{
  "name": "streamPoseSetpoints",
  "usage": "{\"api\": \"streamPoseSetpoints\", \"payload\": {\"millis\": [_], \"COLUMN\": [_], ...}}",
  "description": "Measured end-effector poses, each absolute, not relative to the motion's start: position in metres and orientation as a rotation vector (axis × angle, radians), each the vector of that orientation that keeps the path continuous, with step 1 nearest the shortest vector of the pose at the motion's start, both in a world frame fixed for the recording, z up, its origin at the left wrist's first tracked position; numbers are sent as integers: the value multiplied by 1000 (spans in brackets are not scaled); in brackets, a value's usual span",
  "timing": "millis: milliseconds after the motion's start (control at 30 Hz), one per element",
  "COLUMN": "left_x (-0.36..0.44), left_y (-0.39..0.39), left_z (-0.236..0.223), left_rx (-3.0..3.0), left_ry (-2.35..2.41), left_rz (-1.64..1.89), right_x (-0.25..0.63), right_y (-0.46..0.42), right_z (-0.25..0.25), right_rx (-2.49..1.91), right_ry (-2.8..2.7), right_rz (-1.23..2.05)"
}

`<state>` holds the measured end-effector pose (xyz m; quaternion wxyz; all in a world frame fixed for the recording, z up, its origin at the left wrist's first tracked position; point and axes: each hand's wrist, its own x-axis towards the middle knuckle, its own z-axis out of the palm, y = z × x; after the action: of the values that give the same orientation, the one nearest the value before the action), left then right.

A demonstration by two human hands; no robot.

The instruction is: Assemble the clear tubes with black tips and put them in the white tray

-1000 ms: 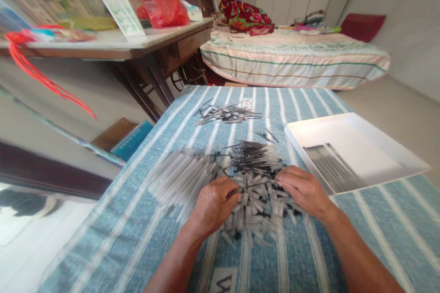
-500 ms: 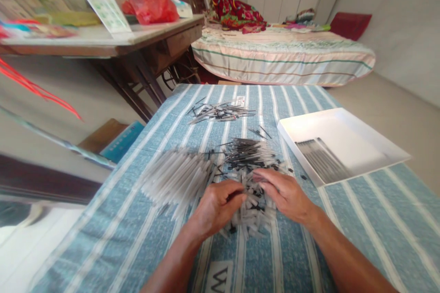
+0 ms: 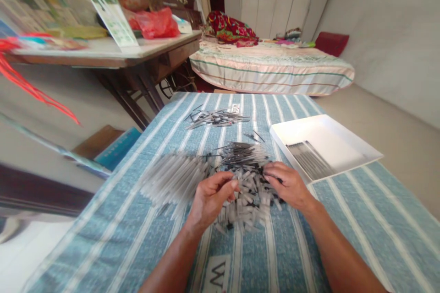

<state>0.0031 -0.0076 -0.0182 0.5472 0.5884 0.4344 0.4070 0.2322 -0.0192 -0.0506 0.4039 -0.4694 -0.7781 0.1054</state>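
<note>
My left hand [image 3: 210, 197] and my right hand [image 3: 287, 185] rest on a heap of short clear caps with black ends [image 3: 249, 201] on a blue striped cloth. The left fingers are curled in a pinch over the heap; what they hold is too small to make out. The right fingers are bent, their tips pressed into the caps. Left of the heap lies a pile of long translucent tubes [image 3: 173, 177]. Behind it lies a pile of thin black refills [image 3: 244, 153].
A white tray [image 3: 357, 146] holding a row of dark sticks stands to the right. A smaller pile of sticks [image 3: 215, 118] lies farther back on the cloth [image 3: 137, 219]. A wooden table [image 3: 113, 52] with clutter stands at the left, a bed [image 3: 271, 66] behind.
The view has shifted, so everything sits slightly lower and left. My hands stay on the cap heap; the left fingers have lifted a little and the right hand has slid back toward the right.
</note>
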Motion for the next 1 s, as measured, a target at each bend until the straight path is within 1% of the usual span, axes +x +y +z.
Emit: {"api": "streamPoseSetpoints", "payload": {"millis": [167, 367, 667, 833, 1000], "left_x": [4, 1, -1, 1, 7], "left_y": [-8, -3, -1, -3, -8], "left_z": [-19, -28, -33, -28, -28], "left_rx": [1294, 1317, 1306, 1332, 1404], "left_ry": [939, 889, 898, 942, 942], "left_rz": [1002, 916, 913, 872, 823], "right_x": [235, 230, 225, 208, 196], "right_y": [-26, -32, -28, -35, -41], "right_z": [-61, -71, -75, -66, -67], "right_rx": [-1319, -1406, -1354, -1406, -1392], "right_ry": [-2075, -2136, -1974, -1749, -1546], "right_rz": [178, 116, 123, 303, 487]}}
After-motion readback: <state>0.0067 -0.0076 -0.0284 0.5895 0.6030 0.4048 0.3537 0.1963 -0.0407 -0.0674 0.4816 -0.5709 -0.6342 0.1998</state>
